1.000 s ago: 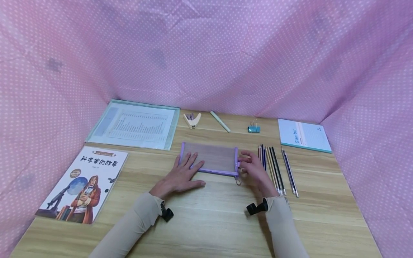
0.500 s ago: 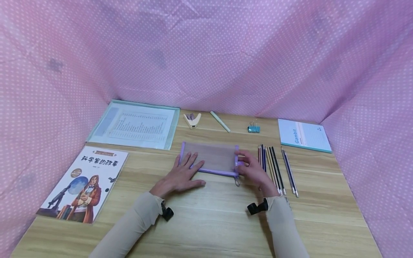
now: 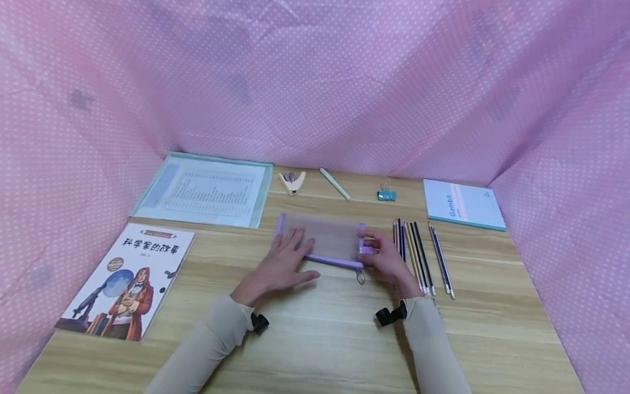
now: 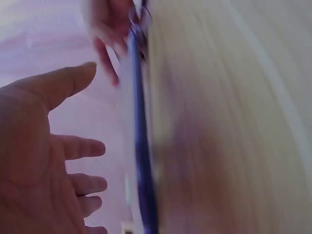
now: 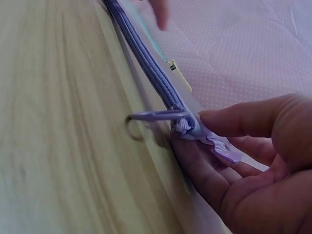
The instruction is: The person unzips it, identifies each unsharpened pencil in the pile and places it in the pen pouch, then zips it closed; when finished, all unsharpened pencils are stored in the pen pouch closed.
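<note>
A mesh zipper pouch (image 3: 336, 238) with purple edging lies flat in the middle of the table. My right hand (image 3: 389, 262) pinches its right end between thumb and fingers. Close up in the right wrist view, the thumb and fingers grip the corner by the zipper (image 5: 146, 63), where a ring-shaped pull (image 5: 158, 115) and a ribbon tab (image 5: 225, 149) stick out. My left hand (image 3: 281, 264) hovers over the pouch's left part with fingers spread. In the left wrist view that hand (image 4: 39, 146) is held apart from the zipper edge, nothing in its fingers.
Several pencils (image 3: 416, 257) lie just right of my right hand. Behind the pouch are a stapler-like cream tool (image 3: 292, 184), a pale green pen (image 3: 335, 184) and a teal binder clip (image 3: 386, 195). A notebook (image 3: 465, 204), document folder (image 3: 202, 191) and book (image 3: 130, 282) lie around.
My right hand has moved left from beside the pouch's end and taken hold of it. My left hand, earlier flat on the pouch, has lifted and shifted slightly right.
</note>
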`<state>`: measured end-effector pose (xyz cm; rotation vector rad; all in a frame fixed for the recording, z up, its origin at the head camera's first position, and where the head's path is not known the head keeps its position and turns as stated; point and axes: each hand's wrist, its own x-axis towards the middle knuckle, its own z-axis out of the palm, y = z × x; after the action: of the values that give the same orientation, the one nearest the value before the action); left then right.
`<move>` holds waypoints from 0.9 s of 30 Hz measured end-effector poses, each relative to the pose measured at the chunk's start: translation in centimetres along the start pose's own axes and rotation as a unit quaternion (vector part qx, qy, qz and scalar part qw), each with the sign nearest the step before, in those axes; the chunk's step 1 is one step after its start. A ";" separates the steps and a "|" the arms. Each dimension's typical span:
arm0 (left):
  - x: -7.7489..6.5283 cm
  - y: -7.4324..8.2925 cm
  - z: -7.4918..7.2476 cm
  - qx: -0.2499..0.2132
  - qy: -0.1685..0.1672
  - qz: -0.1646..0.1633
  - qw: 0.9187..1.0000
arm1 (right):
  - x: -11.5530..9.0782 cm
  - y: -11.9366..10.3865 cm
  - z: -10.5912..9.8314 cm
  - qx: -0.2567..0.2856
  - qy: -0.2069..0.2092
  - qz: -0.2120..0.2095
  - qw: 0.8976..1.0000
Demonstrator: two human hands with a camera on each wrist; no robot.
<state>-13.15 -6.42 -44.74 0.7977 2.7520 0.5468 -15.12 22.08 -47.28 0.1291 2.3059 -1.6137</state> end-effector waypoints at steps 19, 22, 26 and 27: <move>1.5 7.5 3.4 -0.094 0.091 -0.018 0.991 | 0.0 -0.3 0.3 0.027 0.005 0.021 0.999; 1.8 7.9 3.9 -0.107 0.094 -0.018 0.990 | 0.1 -0.2 0.4 0.031 0.009 0.023 0.999; 2.2 8.5 4.6 -0.133 0.087 -0.029 0.987 | 0.1 -0.1 0.4 0.029 0.010 0.019 0.999; 2.3 8.6 4.7 -0.140 0.084 -0.034 0.986 | 0.1 -0.1 0.4 0.029 0.009 0.018 0.999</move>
<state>-9.54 2.95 -45.68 0.6147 2.7488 1.0016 -15.15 21.69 -47.36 0.1992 2.2583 -1.6673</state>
